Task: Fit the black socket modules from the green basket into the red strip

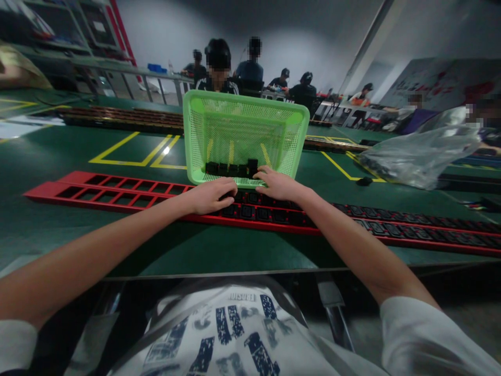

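A long red strip frame (117,193) lies across the green table in front of me, its right part filled with black socket modules (391,224), its left openings bare. My left hand (211,194) rests on the strip, fingers curled over a black socket module (247,211) in the row. My right hand (277,184) lies fingers-down on the strip just beside the left one, touching the sockets near the rim of a green mesh basket (242,104). The basket is tilted toward me and holds a row of black socket modules (230,168).
A crumpled clear plastic bag (422,151) lies at the right on the table. A small black part (364,181) sits near it. More strips (117,117) lie on the far side. Several people sit at tables behind. Yellow lines mark the green table (129,151).
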`<state>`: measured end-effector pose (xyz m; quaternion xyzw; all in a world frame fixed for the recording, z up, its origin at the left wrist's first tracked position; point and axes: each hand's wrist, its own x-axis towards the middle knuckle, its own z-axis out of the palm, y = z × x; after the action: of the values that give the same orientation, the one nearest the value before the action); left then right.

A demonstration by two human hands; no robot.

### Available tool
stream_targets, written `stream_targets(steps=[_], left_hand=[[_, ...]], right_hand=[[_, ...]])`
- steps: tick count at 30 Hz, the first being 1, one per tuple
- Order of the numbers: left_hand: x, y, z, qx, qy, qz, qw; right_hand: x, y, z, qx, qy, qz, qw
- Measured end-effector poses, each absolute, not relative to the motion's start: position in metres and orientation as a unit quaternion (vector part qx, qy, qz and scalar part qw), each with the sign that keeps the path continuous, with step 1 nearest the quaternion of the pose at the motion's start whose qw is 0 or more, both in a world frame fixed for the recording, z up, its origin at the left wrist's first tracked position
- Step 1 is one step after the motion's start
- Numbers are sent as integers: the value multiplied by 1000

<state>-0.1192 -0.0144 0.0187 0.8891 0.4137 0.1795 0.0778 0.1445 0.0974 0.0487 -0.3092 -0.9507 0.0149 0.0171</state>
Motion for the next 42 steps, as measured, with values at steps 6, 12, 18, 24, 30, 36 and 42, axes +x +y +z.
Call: stream_targets(steps=[6, 12, 18, 24, 30, 36, 42], left_hand=[[-120, -14, 19, 888, 415, 181, 84], [-120, -13, 19, 887, 414, 184, 88], [-120, -14, 19, 886, 415, 188, 88], [-120, -13, 19, 887, 415, 185, 85], [-120, -13, 19, 886, 417, 182, 90], [-120, -14, 19, 886, 415, 183, 91], [-121, -13, 17, 882, 423, 194, 78]], right_hand=[[143, 96, 50, -294, -954, 4, 55], [140, 94, 50, -295, -952, 19, 77], [144, 94, 47, -290, -952, 31, 96], [142, 97, 46, -262, -960, 47, 87], [142, 96, 46, -259, -960, 55, 91], [143, 92, 49, -274, -957, 44, 86], [141, 93, 50, -251, -956, 73, 131]])
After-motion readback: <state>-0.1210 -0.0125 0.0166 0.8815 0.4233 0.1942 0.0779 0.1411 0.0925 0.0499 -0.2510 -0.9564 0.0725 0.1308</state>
